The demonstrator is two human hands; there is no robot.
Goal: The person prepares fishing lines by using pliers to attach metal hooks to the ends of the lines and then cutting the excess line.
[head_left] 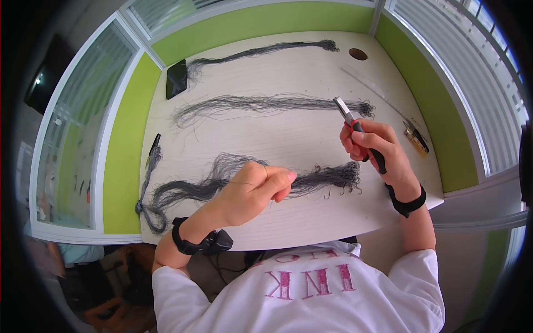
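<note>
My left hand (252,191) is closed in a pinch over the nearest bundle of dark fishing lines (189,191). A thin line runs across the back of this hand and into its fingers; its end is hidden. Small hooks (350,176) cluster at the bundle's right end. In my right hand (380,141) is a pair of pliers (355,125) with red and black handles, its jaws pointing up and left. The jaws are over the right part of the middle bundle (266,104), close to its hooks (367,109).
At the back lies another hooked bundle (261,51), beside a black phone (176,79). A knotted hank (145,191) and a black pen-like object (155,142) are at the left. A thin rod (377,94) and a small tool (415,137) lie right. Green partitions (266,21) enclose the desk.
</note>
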